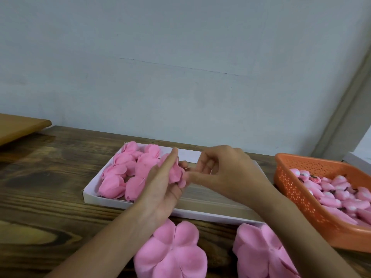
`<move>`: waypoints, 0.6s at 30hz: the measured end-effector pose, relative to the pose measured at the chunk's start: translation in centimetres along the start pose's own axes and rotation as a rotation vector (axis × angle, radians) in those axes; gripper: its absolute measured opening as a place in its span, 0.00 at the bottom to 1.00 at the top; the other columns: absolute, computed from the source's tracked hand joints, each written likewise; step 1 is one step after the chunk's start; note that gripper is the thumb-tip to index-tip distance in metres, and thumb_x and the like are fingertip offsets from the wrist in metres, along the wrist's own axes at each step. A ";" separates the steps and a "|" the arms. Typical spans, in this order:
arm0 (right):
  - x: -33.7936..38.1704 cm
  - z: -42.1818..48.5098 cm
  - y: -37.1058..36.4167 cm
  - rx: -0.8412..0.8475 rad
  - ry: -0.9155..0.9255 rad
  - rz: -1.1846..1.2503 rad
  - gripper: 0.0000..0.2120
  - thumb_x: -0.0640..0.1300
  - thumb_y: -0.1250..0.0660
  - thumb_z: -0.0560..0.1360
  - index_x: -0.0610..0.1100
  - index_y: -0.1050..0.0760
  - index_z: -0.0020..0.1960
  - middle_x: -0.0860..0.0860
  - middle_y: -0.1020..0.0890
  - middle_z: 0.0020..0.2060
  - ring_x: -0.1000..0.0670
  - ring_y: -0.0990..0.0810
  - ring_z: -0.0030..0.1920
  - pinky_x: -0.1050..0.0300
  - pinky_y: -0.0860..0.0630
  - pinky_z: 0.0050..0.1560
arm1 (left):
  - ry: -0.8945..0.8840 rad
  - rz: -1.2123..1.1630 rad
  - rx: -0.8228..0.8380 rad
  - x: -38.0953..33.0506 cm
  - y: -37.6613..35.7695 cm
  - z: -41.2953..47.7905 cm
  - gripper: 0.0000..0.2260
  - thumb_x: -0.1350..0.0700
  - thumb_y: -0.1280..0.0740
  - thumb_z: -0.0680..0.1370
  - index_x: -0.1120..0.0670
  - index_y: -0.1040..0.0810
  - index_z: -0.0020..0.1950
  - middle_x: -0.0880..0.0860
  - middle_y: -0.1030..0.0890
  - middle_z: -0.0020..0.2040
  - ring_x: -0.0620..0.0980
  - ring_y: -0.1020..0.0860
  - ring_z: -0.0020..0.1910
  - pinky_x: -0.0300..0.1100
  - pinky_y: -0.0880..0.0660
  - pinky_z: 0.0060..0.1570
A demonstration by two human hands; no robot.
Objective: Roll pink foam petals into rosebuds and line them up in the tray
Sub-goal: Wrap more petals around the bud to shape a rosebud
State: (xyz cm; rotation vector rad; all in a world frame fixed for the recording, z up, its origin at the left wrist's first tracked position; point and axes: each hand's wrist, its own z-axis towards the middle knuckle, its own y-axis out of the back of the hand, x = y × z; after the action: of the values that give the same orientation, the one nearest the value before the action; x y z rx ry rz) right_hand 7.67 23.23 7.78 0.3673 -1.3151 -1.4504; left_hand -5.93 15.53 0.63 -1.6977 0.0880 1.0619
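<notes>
On my screen I see both hands raised a little above the white tray [104,198], close together near its middle. The left hand [162,189] stands with the palm turned to the right. Its long fingers [170,159] are nearly straight and lie against a half-rolled pink petal [175,172], which it holds up from the side. The right hand [226,173] comes from the other side with its fingers curled. Its thumb tip and forefinger pinch the right edge of the same petal. So the petal is in the air between the two hands, over the tray, and not lying in it.

The tray sits on the dark wooden desk [50,177], near the wall [180,57]. In its left part lie finished rosebuds [124,171], packed close in about two rows. The right part of the tray is mostly hidden behind the hands, and I cannot tell what lies there.

On the desk, just in front of the tray, lie two flat petal pieces [172,249], one under each forearm. At the right stands an orange basket [289,189] with many small pink bud cores [331,193] heaped inside. At the far left edge a light wooden board [18,125] is partly in view.
</notes>
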 end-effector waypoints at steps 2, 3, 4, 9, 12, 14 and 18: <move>0.4 -0.3 -0.6 0.011 0.021 -0.052 0.19 0.66 0.22 0.66 0.51 0.20 0.37 0.59 0.17 0.32 0.62 0.20 0.37 0.70 0.31 0.35 | 0.013 -0.027 -0.030 0.2 0.1 0.1 0.14 0.49 0.25 0.73 0.58 0.23 0.47 0.54 0.21 0.37 0.51 0.24 0.37 0.41 0.26 0.43; 0.5 -0.4 -1.1 -0.002 0.033 -0.068 0.20 0.66 0.22 0.66 0.50 0.20 0.37 0.58 0.17 0.32 0.59 0.19 0.37 0.68 0.31 0.35 | 0.021 -0.047 -0.042 0.3 0.1 0.1 0.15 0.49 0.25 0.72 0.59 0.21 0.46 0.55 0.21 0.38 0.50 0.22 0.38 0.40 0.24 0.43; 0.6 -0.4 -1.4 -0.024 0.041 -0.080 0.20 0.65 0.22 0.66 0.49 0.21 0.38 0.57 0.17 0.33 0.57 0.19 0.37 0.63 0.28 0.39 | 0.022 -0.068 -0.052 0.3 0.1 0.1 0.13 0.49 0.24 0.71 0.59 0.19 0.43 0.55 0.20 0.37 0.50 0.20 0.36 0.38 0.21 0.40; 0.8 -0.5 -2.4 -0.050 0.047 -0.093 0.12 0.58 0.24 0.70 0.50 0.20 0.41 0.57 0.15 0.35 0.55 0.19 0.40 0.57 0.24 0.45 | 0.018 -0.126 -0.005 0.3 0.0 -0.1 0.10 0.50 0.23 0.69 0.56 0.17 0.42 0.56 0.14 0.42 0.55 0.13 0.42 0.46 0.17 0.36; 0.3 -0.2 -2.3 -0.048 -0.010 0.040 0.05 0.50 0.24 0.73 0.52 0.18 0.41 0.58 0.15 0.33 0.57 0.18 0.34 0.60 0.22 0.40 | 0.031 -0.108 0.022 0.3 0.1 -0.2 0.17 0.51 0.24 0.68 0.57 0.20 0.53 0.58 0.13 0.48 0.58 0.13 0.49 0.52 0.16 0.40; 0.1 -0.1 -2.1 -0.039 -0.077 0.211 0.05 0.47 0.24 0.74 0.50 0.19 0.40 0.57 0.15 0.30 0.56 0.17 0.29 0.58 0.18 0.36 | 0.022 -0.092 0.034 0.2 0.2 -0.2 0.19 0.51 0.25 0.68 0.57 0.19 0.56 0.57 0.13 0.49 0.58 0.13 0.51 0.53 0.15 0.44; 0.0 0.1 -2.1 -0.070 -0.148 0.500 0.09 0.43 0.22 0.72 0.43 0.22 0.43 0.50 0.14 0.30 0.48 0.14 0.29 0.50 0.15 0.36 | -0.053 -0.028 0.037 0.4 0.4 -0.1 0.12 0.51 0.27 0.72 0.55 0.17 0.52 0.57 0.13 0.49 0.56 0.14 0.50 0.50 0.16 0.43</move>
State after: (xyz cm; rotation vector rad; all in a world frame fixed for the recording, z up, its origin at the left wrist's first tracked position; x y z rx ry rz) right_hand 6.57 22.79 6.03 -0.1168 -1.3495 -1.1088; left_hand -5.85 15.49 0.07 -1.6324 0.0497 1.0771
